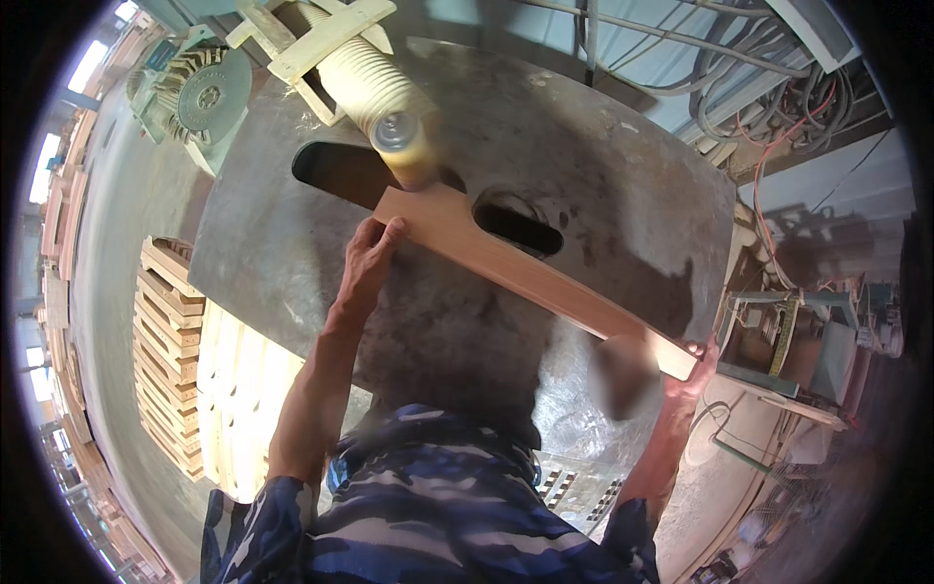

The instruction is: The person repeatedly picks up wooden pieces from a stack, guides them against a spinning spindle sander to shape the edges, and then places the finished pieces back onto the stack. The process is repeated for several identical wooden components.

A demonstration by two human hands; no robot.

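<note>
A long reddish-brown wooden board point(530, 280) with a wider, shaped far end lies slantwise over the grey metal machine table point(448, 341). My left hand point(375, 243) is closed on its wide end, thumb on top. At the board's narrow right end, my right hand point(693, 368) grips the tip, with most of its fingers hidden. The wide end's far edge touches, or nearly touches, the upright yellowish spindle point(407, 161), which looks like a sanding drum. Blur there hides the exact contact.
Two long slots point(520, 224) open in the table near the spindle. A ribbed hose point(362, 78) stands above it. Slotted wooden parts are stacked point(170, 360) at left, near a green round-disc machine point(206, 95). Cables point(817, 97) hang at right above a metal-framed box point(788, 341).
</note>
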